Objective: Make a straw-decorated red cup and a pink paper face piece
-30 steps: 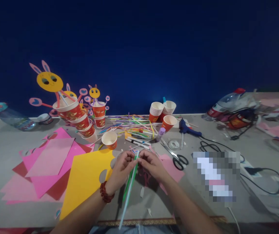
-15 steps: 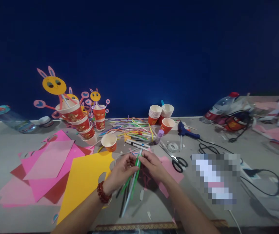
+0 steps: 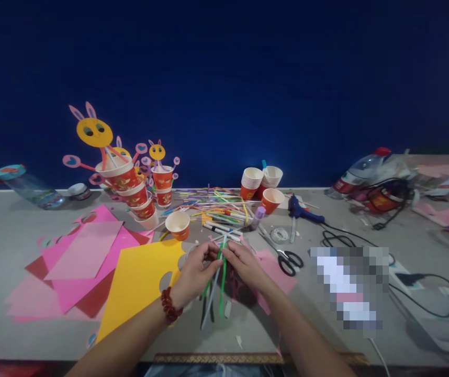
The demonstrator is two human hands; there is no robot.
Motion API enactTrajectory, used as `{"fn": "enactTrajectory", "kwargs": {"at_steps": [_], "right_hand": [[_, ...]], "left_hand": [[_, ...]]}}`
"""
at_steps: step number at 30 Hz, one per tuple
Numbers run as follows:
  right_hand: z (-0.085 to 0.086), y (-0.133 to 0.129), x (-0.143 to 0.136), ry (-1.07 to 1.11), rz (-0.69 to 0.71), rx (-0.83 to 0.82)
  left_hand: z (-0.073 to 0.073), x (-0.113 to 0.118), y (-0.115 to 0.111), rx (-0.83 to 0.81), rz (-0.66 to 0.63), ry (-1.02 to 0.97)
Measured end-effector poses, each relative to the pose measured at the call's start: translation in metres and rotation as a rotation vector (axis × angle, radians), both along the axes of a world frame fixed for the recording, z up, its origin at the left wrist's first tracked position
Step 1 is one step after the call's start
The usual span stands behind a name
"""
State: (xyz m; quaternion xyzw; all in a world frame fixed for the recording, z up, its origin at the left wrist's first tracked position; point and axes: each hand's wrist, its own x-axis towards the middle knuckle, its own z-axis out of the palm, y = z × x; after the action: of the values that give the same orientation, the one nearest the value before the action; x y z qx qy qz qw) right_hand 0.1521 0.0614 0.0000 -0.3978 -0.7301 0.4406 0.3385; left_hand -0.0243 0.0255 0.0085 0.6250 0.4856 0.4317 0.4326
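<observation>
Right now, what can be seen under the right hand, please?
Pink paper shows on either side of the right hand, which is at a green strip. What lies directly beneath is covered, so I cannot tell.

I look through one head-worn camera, facing forward and down across the desk point(image 3: 261, 335). The left hand point(image 3: 199, 269) and right hand point(image 3: 246, 263) sit near, below centre; a dark blue backdrop point(image 3: 216, 94) fills the top.
</observation>
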Motion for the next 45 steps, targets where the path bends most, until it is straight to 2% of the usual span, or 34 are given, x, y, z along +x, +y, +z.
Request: {"fn": "enactTrajectory", "kwargs": {"at_steps": [8,12,15,20,25,33,37,42,45], "right_hand": [[-0.01,-0.002,-0.006,-0.033,0.047,0.069],[-0.011,-0.002,-0.008,0.015,0.013,0.037],[-0.012,-0.002,-0.009,-0.005,0.006,0.027],[-0.013,-0.006,-0.014,0.024,-0.008,-0.026],[-0.014,-0.009,-0.017,0.174,-0.029,-0.112],[-0.013,-0.006,-0.015,0.106,-0.115,-0.078],[-0.015,-0.008,-0.016,0.087,-0.093,-0.109],[-0.017,-0.009,-0.015,0.079,-0.158,-0.074],[-0.014,-0.007,-0.014,0.15,-0.179,-0.075]], "left_hand": [[-0.01,-0.008,-0.001,-0.186,-0.036,-0.195],[-0.014,-0.007,-0.004,-0.166,-0.016,-0.213],[-0.018,-0.004,-0.008,-0.136,-0.053,-0.201],[-0.023,0.001,-0.011,-0.211,-0.1,-0.28],[-0.022,0.003,-0.012,-0.248,-0.093,-0.348],[-0.02,0.005,-0.016,-0.325,-0.176,-0.341],[-0.021,0.004,-0.016,-0.307,-0.127,-0.322],[-0.02,0.002,-0.015,-0.454,-0.221,-0.416],[-0.02,0.001,-0.014,-0.481,-0.203,-0.451]]}}
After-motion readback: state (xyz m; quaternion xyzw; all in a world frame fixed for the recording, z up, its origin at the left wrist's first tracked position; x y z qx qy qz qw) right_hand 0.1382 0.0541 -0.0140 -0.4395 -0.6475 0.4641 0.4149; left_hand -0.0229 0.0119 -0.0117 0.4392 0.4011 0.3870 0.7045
